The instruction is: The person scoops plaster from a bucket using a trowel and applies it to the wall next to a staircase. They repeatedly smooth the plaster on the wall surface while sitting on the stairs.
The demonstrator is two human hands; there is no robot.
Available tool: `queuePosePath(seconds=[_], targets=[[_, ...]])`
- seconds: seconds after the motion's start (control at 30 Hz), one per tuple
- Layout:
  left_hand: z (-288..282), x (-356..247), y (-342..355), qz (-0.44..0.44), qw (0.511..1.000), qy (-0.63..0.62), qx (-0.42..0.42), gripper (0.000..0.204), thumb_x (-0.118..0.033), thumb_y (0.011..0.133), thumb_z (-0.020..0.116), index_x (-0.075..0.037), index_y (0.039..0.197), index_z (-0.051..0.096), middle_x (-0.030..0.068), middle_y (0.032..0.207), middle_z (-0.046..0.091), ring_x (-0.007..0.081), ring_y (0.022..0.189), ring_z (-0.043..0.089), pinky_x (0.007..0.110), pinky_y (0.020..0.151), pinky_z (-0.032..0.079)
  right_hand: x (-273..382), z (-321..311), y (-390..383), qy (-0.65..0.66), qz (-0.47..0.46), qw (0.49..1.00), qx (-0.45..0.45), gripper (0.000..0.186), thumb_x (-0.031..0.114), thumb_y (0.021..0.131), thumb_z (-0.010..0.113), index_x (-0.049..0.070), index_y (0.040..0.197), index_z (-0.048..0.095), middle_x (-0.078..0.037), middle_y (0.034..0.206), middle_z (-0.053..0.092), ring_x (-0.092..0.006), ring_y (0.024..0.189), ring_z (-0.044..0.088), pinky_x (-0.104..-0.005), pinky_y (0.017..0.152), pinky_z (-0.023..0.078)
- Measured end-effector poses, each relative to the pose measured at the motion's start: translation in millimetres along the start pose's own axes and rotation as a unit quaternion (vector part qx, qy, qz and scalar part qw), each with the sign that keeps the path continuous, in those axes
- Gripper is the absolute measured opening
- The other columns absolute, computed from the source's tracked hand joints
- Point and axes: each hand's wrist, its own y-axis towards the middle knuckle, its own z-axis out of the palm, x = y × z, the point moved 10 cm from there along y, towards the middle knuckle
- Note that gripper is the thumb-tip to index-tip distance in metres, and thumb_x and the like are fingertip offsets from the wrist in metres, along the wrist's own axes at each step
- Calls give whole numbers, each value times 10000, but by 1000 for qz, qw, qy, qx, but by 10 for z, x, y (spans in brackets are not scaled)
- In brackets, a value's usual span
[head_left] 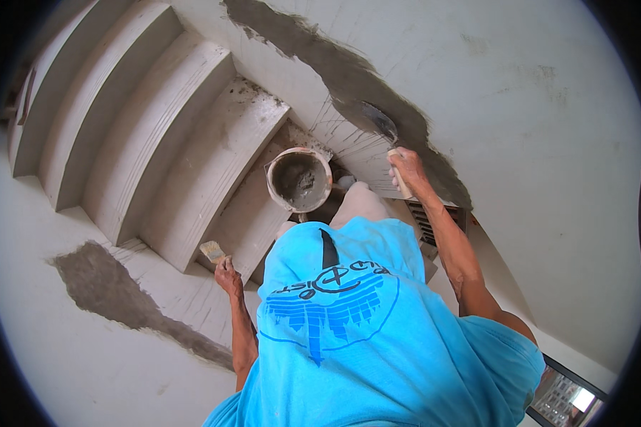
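Note:
My right hand (410, 173) is closed around the pale wooden handle of a trowel (380, 122). Its metal blade lies against the wet grey mortar band (320, 60) on the right-hand wall. Lower on the left, my left hand (227, 277) grips a flat brush (211, 250), its bristle end pointing up and away from me, over the side of the steps. Between the hands, in front of my body, a round bucket (328, 186) holds grey mortar (300, 178).
Concrete stairs (171, 135) fan up to the far left, streaked with splashes. Another dark mortar patch (114, 285) marks the left wall. Beside my right forearm is a dark slatted object (421, 220). A framed opening (566, 395) shows at the lower right.

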Motion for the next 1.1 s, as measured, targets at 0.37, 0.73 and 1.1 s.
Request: queuePosePath(seconds=[0.37,0.73,1.1], targets=[[-69,132,46,43,999,7,-32,325,-269,961,589,14,1021,738,172,850,676,245,575,629,393,607,501,-217,98,-95,-16,-30,999,8,232,241,876,573,12,918,583,-77,657,584,-158,456,560,-327,397,450],[-277,-391,-27,146,987,37,-60,358,-272,963,564,38,1028,731,175,766,667,230,503,589,386,516,478,-868,-296,-472,36,2,997,-71,220,221,866,589,2,881,583,-83,637,580,-165,456,564,-333,388,428],[-103,-421,89,109,994,16,27,373,-302,956,573,32,1006,731,171,751,673,229,497,594,369,482,479,-3517,-671,-1086,-161,75,966,-188,190,189,806,686,19,882,646,-105,710,643,-220,566,632,-387,517,507]])
